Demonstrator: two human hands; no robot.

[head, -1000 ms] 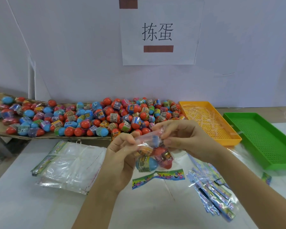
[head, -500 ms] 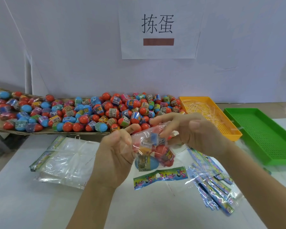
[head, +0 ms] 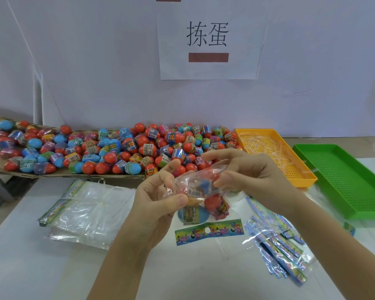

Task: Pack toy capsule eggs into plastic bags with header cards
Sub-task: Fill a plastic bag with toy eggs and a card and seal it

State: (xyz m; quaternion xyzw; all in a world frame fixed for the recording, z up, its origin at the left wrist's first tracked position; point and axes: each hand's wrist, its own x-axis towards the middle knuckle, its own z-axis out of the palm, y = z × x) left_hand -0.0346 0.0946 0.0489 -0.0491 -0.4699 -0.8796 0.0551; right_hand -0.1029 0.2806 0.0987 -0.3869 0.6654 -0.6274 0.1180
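In the head view, the left hand (head: 156, 204) and the right hand (head: 253, 178) are meeting above the middle of the worktop (head: 182, 267), both pinching the film of one plastic bag (head: 200, 189). The left thumb and fingers are gripping its left side, and the right fingertips are curling onto its upper right end.

The bag is hanging between them with its long axis running from the hands down toward the person. The capsule eggs (head: 217, 205) are sagging in its lower half, and the header card (head: 209, 230) is lying crosswise at the near end. Whether the card is resting on the worktop I cannot tell.

The bag's upper end is sitting right at both sets of fingertips, the right hand slightly higher, so closing it probably needs only finger work.

The loose egg pile (head: 117, 148) is lying along the far edge, beyond the hands.
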